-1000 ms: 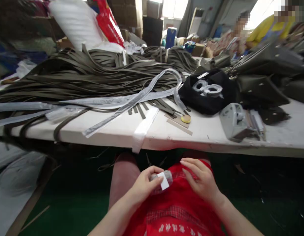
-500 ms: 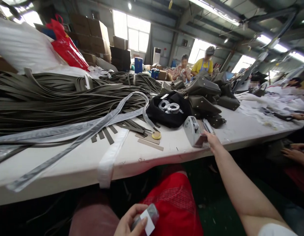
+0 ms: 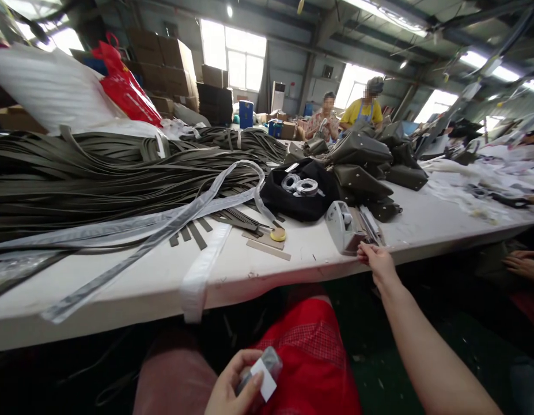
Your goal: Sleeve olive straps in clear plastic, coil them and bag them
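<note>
Low over my lap, my left hand [image 3: 237,383] is closed around a small grey bundle in clear plastic [image 3: 272,361]. A white slip of paper [image 3: 264,379] lies against it under my thumb. My right hand [image 3: 377,262] reaches to the table's front edge, at the near end of a grey tape dispenser [image 3: 339,227]. Its fingertips are pinched together there; what they grip, perhaps a tape end, is too small to make out. Behind the dispenser sits a black cloth bag [image 3: 273,193] with shiny wrapped rings [image 3: 307,187] on top.
Long dark straps [image 3: 98,178] cover the left of the white table [image 3: 232,276], with a clear plastic strip [image 3: 163,239] across them. A yellow tape measure [image 3: 277,234] lies near cut strips. Dark bags [image 3: 357,150] are piled behind the dispenser. Another person's hands [image 3: 526,265] show at right.
My right hand has drawn back slightly from the tape dispenser toward me, its fingers now pinched at the near end. The left hand keeps its hold. The view has shifted slightly.
</note>
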Action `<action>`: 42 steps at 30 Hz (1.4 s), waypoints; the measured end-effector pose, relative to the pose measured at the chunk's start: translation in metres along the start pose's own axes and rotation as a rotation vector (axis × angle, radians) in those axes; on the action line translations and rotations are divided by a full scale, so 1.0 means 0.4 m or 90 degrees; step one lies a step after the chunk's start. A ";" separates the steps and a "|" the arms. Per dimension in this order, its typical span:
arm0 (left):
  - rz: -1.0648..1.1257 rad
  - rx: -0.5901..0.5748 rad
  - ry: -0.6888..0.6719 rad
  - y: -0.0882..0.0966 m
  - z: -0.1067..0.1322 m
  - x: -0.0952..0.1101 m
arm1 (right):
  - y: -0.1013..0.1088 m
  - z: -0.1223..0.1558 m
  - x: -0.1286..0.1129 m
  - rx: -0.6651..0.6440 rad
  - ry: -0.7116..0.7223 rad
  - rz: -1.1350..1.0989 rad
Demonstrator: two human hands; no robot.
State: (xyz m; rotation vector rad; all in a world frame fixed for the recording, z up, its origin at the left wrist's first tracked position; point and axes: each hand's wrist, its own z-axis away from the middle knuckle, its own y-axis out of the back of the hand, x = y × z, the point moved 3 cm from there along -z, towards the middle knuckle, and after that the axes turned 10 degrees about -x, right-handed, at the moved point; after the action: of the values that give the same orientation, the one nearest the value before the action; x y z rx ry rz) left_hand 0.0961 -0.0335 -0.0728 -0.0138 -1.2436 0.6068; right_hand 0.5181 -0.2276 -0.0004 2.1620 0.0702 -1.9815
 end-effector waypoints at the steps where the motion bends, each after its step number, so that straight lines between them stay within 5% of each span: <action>1: 0.010 0.010 -0.007 -0.002 0.003 0.006 | -0.003 0.002 0.005 -0.007 -0.014 -0.013; 12: 0.034 0.092 -0.082 0.004 0.031 0.047 | -0.041 0.009 0.002 0.037 -0.132 -0.065; 18: 0.019 0.126 -0.112 0.018 0.036 0.023 | -0.090 0.142 0.032 0.000 -0.123 -0.025; 21: 0.026 0.159 -0.112 0.023 0.032 0.024 | -0.167 0.286 0.044 -0.145 -0.130 -0.014; 25: 0.036 0.189 -0.109 0.022 0.024 0.031 | -0.313 0.516 0.009 -0.544 -0.193 0.044; 28: 0.006 0.201 -0.107 0.021 0.024 0.033 | -0.384 0.636 -0.021 -0.732 -0.231 0.065; 31: -0.009 0.215 -0.114 0.025 0.027 0.030 | -0.418 0.683 -0.011 -0.798 -0.256 0.089; 37: 0.069 0.212 -0.120 0.029 0.026 0.022 | -0.450 0.685 0.049 -0.804 -0.267 0.142; 42: 0.125 0.271 -0.094 0.039 0.026 0.028 | -0.460 0.691 0.061 -0.862 -0.286 0.066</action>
State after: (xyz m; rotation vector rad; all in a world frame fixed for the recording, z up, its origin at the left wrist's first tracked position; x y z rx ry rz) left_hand 0.0824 -0.0185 -0.0647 0.2708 -1.2412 1.0487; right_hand 0.2173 -0.1012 -0.0676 0.8255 0.8885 -1.4983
